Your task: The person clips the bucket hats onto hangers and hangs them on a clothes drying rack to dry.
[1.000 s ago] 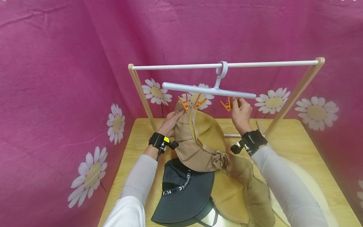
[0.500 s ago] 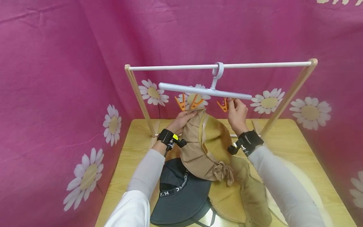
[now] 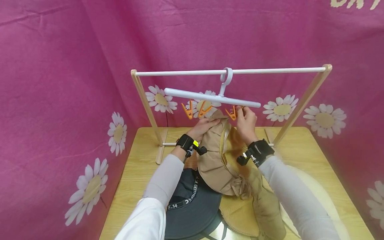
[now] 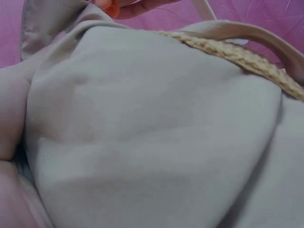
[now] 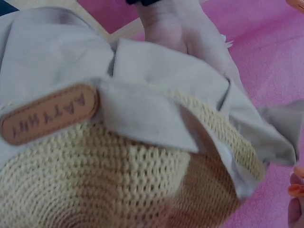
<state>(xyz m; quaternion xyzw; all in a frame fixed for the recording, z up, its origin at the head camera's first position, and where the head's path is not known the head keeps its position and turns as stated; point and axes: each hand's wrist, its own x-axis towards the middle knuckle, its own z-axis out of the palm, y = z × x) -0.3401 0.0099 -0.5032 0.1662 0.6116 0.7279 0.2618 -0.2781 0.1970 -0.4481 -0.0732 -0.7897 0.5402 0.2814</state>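
My left hand (image 3: 204,129) grips the edge of a sun hat (image 3: 211,159) with a tan pleated brim, a straw-coloured woven crown and a bow. In the right wrist view, a brown leather label (image 5: 50,113) shows on the hat. The gripped edge is raised close below the white hanger (image 3: 214,97). My right hand (image 3: 246,124) pinches an orange clip (image 5: 296,191) under the hanger's right half, mostly hidden by its fingers in the head view. Right beside those fingertips is another orange clip (image 3: 231,114). Tan fabric (image 4: 152,109) fills most of the left wrist view.
The hanger hooks over a white rail (image 3: 180,72) between wooden posts. Orange clips (image 3: 205,109) hang under its left half. A dark bucket hat (image 3: 192,213), another straw hat (image 3: 240,215) and a cream brim (image 3: 315,190) lie on the wooden table (image 3: 135,166). Pink floral cloth surrounds everything.
My left hand has carried the hat edge rightward, away from the two left clips and toward my right hand. My right hand stays at its clip. The head view has shifted slightly.
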